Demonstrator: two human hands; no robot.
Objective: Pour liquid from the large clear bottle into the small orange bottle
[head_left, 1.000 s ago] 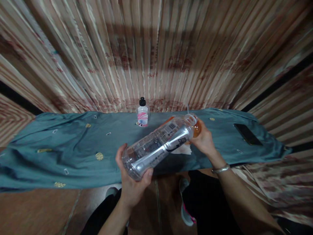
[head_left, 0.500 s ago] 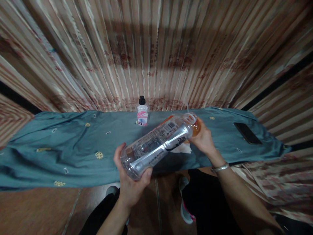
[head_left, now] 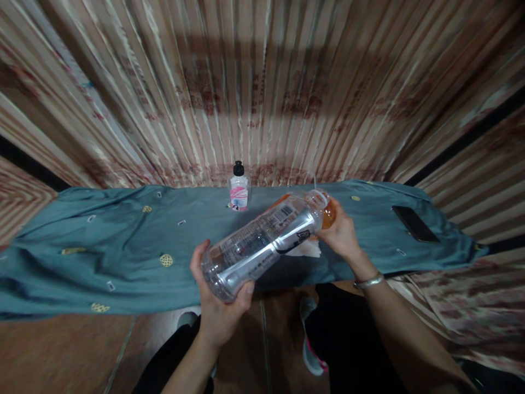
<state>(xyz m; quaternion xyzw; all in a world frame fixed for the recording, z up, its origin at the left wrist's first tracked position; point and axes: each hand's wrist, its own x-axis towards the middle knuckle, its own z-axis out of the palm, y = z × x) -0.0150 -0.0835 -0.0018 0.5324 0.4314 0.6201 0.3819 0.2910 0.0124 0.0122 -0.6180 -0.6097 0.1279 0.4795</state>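
Observation:
My left hand (head_left: 219, 306) grips the base of a large clear plastic bottle (head_left: 262, 243), which is tilted almost flat with its mouth pointing up and to the right. The bottle's mouth meets a small cup of orange liquid (head_left: 326, 210), held by my right hand (head_left: 342, 235) above the teal cloth (head_left: 123, 246). A silver bracelet (head_left: 369, 282) sits on my right wrist. A white tissue (head_left: 307, 250) lies on the cloth just under the bottle.
A small bottle with a pink label and black cap (head_left: 239, 189) stands at the back of the cloth by the striped curtain (head_left: 262, 93). A black phone (head_left: 415, 223) lies at the right. My legs and shoes (head_left: 311, 350) are below, over a brown floor.
The bottle and both hands have barely shifted; the bottle's base sits slightly lower and to the left than a second ago.

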